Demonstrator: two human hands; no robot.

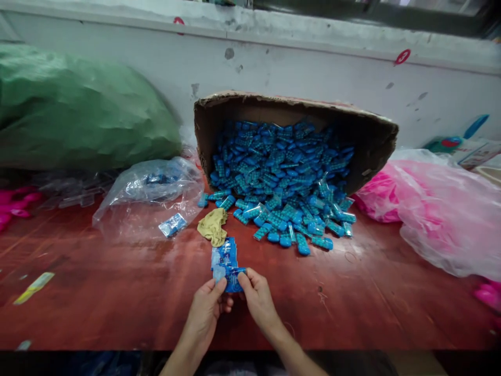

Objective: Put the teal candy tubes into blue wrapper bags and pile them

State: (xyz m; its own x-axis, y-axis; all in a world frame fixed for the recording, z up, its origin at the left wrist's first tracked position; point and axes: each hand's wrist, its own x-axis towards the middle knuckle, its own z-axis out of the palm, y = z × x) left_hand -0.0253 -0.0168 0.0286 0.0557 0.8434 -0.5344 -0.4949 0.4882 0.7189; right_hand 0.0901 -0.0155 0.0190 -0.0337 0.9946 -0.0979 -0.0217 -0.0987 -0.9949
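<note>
Near the table's front edge, my left hand (210,304) and my right hand (256,293) pinch a blue printed card (234,281) between thumbs and fingers, one at each side. Just beyond it, more blue cards (224,251) lie in a small overlapping stack on the table. A crumpled yellowish cloth-like piece (213,226) touches the far end of that stack. Behind, a cardboard box (385,137) on its side spills many small blue wrapped packets (282,177) onto the tabletop. Whether the held card is single or several is hard to tell.
A clear plastic bag (129,193) with blue items lies left, a blue card (173,225) at its edge. A large green sack (78,109) stands behind it. Pink items in a plastic bag (438,209) sit right. A yellow cutter-like tool (34,288) lies on the red table (117,292).
</note>
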